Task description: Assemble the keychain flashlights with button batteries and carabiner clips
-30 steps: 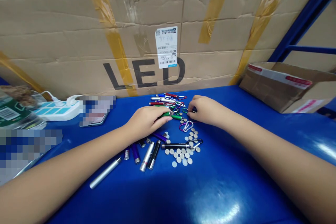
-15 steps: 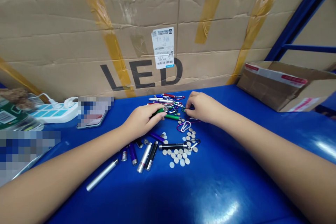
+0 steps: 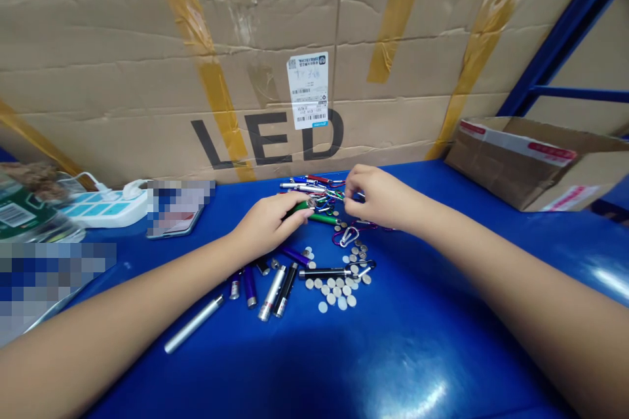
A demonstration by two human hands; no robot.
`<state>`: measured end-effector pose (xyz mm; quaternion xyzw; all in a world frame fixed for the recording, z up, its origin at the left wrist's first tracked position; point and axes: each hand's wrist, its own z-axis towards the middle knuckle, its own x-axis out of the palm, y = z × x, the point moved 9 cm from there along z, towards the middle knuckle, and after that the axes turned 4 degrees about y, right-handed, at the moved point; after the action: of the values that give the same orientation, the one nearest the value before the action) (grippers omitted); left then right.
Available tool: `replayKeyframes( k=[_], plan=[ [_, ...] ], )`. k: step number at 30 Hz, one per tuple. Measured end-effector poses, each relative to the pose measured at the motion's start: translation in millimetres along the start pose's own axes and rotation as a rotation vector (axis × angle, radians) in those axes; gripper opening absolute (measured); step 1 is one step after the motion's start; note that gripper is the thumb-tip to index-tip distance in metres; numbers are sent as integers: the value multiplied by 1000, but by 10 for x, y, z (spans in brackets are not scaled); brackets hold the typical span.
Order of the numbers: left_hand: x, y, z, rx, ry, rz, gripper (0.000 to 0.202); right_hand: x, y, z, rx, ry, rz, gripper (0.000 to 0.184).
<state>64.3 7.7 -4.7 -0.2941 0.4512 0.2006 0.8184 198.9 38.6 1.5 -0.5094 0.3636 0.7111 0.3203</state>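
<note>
The left hand (image 3: 268, 222) rests on the blue counter (image 3: 422, 340) with its fingers (image 3: 295, 204) curled together over a green light (image 3: 320, 217), whose free end sticks out to the right of the fingertips. The right hand (image 3: 381, 200) is just across from it, knuckles up. Its fingertips are bunched together at the edge of a heap of small lights (image 3: 312, 186) with clips, at the foot of the big box (image 3: 122, 78) marked LED. What they pinch there is too small to tell. The green light lies at the near edge of that heap, between the 2 hands.

A loose clip (image 3: 348, 236) lies just below the right hand. Nearer the person, a scatter of coin batteries (image 3: 337, 291) spreads beside a black light (image 3: 322, 272) lying crosswise. Left of the batteries lie more small lights, 1 silver (image 3: 272, 292), 1 black (image 3: 287, 287) and 1 purple (image 3: 249, 285), and a silver tube (image 3: 194, 325) lies apart from them, close to the left forearm.

A power strip (image 3: 105, 206) sits at the far left of the counter, against the big box. A smaller open box (image 3: 521, 163) stands at the far right.
</note>
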Motion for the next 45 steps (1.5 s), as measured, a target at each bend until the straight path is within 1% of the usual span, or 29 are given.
replayKeyframes(
  k=[1,2,4,6,8,10,12,14,17,19,21,24,27,31,34,37,39,42,45],
  plan=[
    [-29,-6,-6,9,-36,9,21,-43,68,-26,-53,-23,141,6],
    [-60,-17,-14,23,-74,19,20,-49,135,-51,-100,-10,269,5],
    [-89,-58,-30,73,-113,33,23,28,244,-91,-148,81,471,4],
    [-59,-128,-40,159,-78,38,21,162,314,-118,-143,193,588,6],
    [-29,-201,-56,248,-41,50,15,274,354,-131,-124,270,688,4],
    [-55,-249,-76,302,-66,74,16,342,359,-133,-79,311,813,6],
    [-114,-272,-94,320,-131,97,16,367,354,-134,-41,330,910,12],
    [-147,-284,-102,321,-167,105,14,367,372,-143,-48,357,896,21],
    [-136,-294,-95,318,-160,93,12,352,425,-163,-122,395,776,32],
    [-143,-285,-94,310,-177,82,11,341,420,-165,-126,389,773,33],
    [-146,-277,-103,316,-193,95,12,346,416,-169,-115,395,833,31],
    [-117,-303,-137,383,-191,161,15,350,452,-185,-152,410,823,35],
    [-111,-317,-166,424,-205,208,15,298,461,-175,-200,336,693,39],
    [-140,-332,-175,426,-226,199,15,218,481,-150,-258,193,524,34],
    [-169,-343,-171,412,-237,161,14,198,520,-154,-292,127,499,35],
    [-192,-336,-159,388,-243,116,13,204,529,-160,-272,85,528,37],
    [-186,-309,-133,354,-225,87,12,213,531,-163,-257,71,541,38],
    [-136,-198,-63,230,-153,35,14,229,526,-162,-240,76,591,40],
    [-69,-68,-12,92,-64,-45,27,238,506,-160,-226,98,726,44]
  ],
)
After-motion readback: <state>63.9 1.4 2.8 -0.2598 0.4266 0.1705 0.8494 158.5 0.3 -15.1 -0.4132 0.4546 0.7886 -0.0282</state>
